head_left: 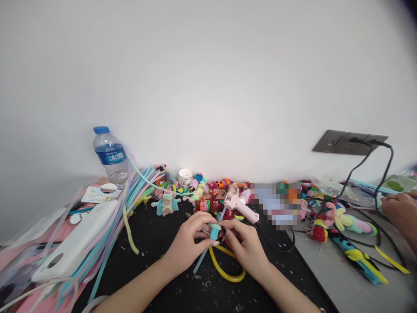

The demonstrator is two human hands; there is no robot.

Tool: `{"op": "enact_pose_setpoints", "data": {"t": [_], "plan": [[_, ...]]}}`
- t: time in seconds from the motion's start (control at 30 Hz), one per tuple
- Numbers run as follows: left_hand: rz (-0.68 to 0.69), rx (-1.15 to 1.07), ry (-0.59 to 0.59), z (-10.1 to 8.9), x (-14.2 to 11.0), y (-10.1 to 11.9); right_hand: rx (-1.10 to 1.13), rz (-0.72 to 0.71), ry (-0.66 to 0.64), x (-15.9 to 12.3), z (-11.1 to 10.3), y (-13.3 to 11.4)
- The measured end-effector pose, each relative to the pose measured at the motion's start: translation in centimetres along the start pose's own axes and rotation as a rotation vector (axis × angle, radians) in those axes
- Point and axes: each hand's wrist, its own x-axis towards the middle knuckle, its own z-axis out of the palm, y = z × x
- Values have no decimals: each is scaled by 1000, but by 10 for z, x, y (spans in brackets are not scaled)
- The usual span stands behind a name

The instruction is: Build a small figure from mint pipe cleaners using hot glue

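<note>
My left hand (pixel 191 237) is closed around a small turquoise fuzzy craft piece (pixel 214 232), shaped like a spool with a wider top rim. My right hand (pixel 245 241) pinches at the right edge of that piece, its fingertips partly hidden. Just beyond them lies a pale pink hot glue gun (pixel 243 209), nozzle pointing towards the hands. Below the fingers a yellow pipe cleaner loop (pixel 228 276) rests on the black mat (pixel 182 287). A translucent blue stick (pixel 199 262) lies under my left fingertips.
On the left are a bundle of pastel pipe cleaners (pixel 112 234), a white plastic holder (pixel 78 239) and a water bottle (pixel 110 154). Several fuzzy figures (pixel 166 203) line the wall. Black cords run from the wall socket (pixel 348 142). Another person's hand (pixel 401 213) is at far right.
</note>
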Motion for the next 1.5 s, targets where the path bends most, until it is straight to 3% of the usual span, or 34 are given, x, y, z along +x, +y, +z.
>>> {"op": "enact_pose_setpoints", "data": {"t": [0.3,0.6,0.77,1.17,1.5], "plan": [[95,135,-15,-1,-2,2,133,54,-20,-1,2,-1],[148,217,-36,0,-5,-1,-108,62,-74,1,3,-3],[132,196,-34,1,-5,-3,-14,24,-115,2,2,-1],[164,162,-21,3,-3,-5,298,164,-142,6,4,0],[159,165,-17,3,-4,-5,334,189,-134,3,4,-1]]}}
